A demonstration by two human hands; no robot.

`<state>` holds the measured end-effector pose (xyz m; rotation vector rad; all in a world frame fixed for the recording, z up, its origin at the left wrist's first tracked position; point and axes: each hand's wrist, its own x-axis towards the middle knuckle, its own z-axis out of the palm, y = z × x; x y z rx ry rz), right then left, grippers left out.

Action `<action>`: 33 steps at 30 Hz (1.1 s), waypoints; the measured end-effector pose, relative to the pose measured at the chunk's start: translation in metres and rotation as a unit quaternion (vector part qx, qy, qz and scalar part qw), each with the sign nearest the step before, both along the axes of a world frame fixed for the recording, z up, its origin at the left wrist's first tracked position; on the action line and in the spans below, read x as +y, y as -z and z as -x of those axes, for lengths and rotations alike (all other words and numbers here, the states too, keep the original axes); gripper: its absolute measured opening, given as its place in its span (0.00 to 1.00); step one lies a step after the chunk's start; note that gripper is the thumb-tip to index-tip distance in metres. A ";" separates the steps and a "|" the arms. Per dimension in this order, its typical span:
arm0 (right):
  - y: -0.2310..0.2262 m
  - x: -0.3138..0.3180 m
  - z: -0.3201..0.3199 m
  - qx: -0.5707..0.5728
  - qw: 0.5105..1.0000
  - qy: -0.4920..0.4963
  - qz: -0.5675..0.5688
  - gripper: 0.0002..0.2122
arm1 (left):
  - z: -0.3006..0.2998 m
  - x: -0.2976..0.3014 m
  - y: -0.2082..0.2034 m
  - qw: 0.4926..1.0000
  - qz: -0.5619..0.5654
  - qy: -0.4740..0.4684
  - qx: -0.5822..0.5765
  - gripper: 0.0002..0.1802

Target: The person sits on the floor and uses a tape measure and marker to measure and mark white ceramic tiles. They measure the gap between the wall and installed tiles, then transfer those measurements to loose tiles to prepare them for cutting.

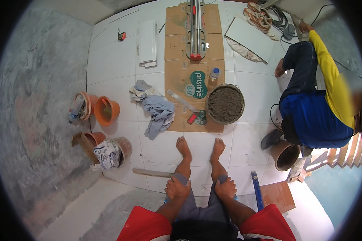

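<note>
My left hand point(177, 188) rests on my left knee, its fingers draped over the grey trouser leg point(185, 203). In the same way my right hand point(226, 188) lies over my right knee. Both hands are open and hold no tool. Beyond my bare feet, a bucket of grey mortar point(226, 103) stands at the edge of a flattened cardboard sheet point(177, 76). A tool with a clear blade and red end point(193, 117) lies on the cardboard beside it. A bottle with a blue cap point(214, 74) stands just behind the bucket.
A tile cutter point(195, 36) sits on the far cardboard. White tiles point(148, 42), a crumpled cloth point(156, 108) and orange buckets point(107, 111) are to the left. A co-worker point(315, 116) crouches at right near another bucket point(286, 156). A blue level point(257, 190) lies near my right arm.
</note>
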<state>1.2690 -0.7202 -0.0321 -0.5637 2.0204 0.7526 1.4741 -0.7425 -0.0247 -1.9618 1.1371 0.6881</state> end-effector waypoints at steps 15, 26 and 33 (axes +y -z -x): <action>0.003 -0.022 0.006 -0.051 0.998 -0.017 0.021 0.29 | -0.049 -0.030 -0.034 0.994 0.012 -0.087 0.057 0.53; 0.010 -0.039 -0.090 0.023 1.000 0.003 0.001 0.29 | -0.128 -0.080 -0.006 0.995 -0.024 -0.066 0.066 0.49; 0.013 -0.030 -0.161 -0.005 0.998 -0.050 -0.027 0.29 | -0.197 -0.101 0.000 0.987 -0.058 -0.073 0.129 0.49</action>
